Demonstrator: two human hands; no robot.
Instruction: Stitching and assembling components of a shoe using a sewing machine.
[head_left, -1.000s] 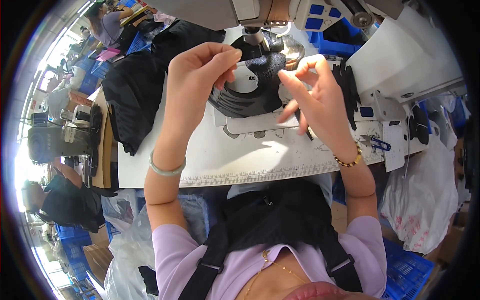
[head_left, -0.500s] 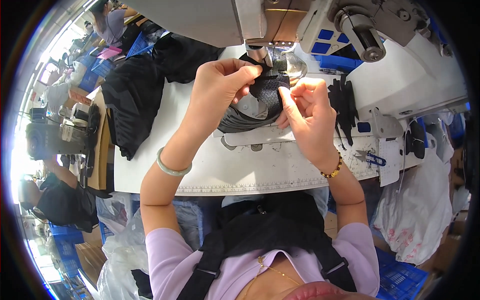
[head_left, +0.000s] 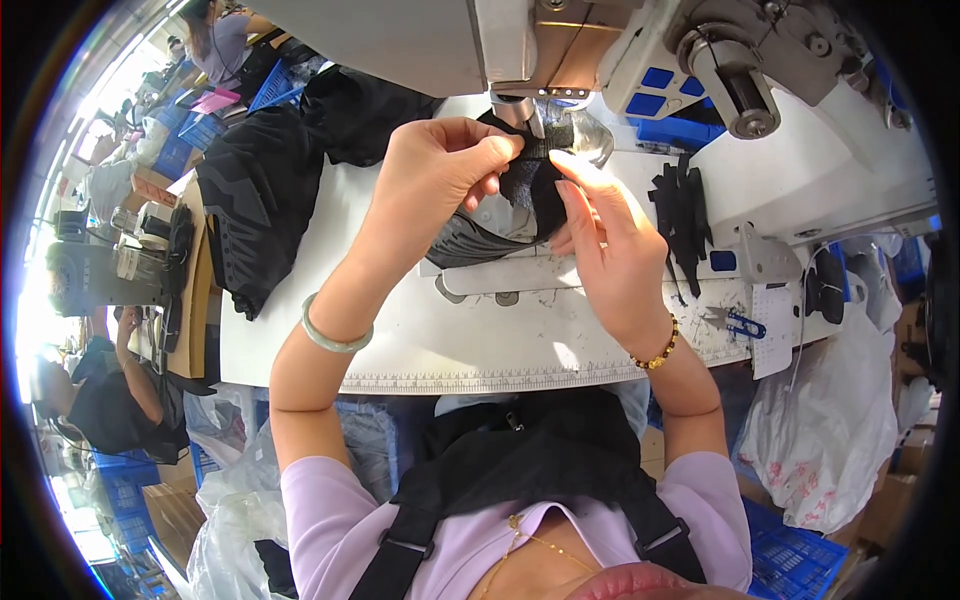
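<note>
A loop of black knit fabric [head_left: 478, 240] with grey patterning lies around the sewing machine's narrow arm, below the presser area [head_left: 520, 112]. My left hand [head_left: 425, 170] pinches the fabric's upper edge between thumb and fingertips, just left of the needle area. On the loop's right side is my right hand [head_left: 617, 245]. Its index finger reaches out onto the fabric near the presser, the thumb lies just below against the edge, and the other fingers curl around the loop's right side. The needle and the fabric directly under it are hidden.
The sewing machine's head [head_left: 390, 40] overhangs the white table [head_left: 440, 345]. Black garments [head_left: 265, 190] are heaped at left, black strips [head_left: 680, 215] at right. Blue thread snips [head_left: 745, 324] lie near the right edge. Plastic bags hang below; other people work at far left.
My right index finger has straightened and moved up and left along the fabric toward the presser, the thumb now below it. My left hand keeps its pinch in about the same place.
</note>
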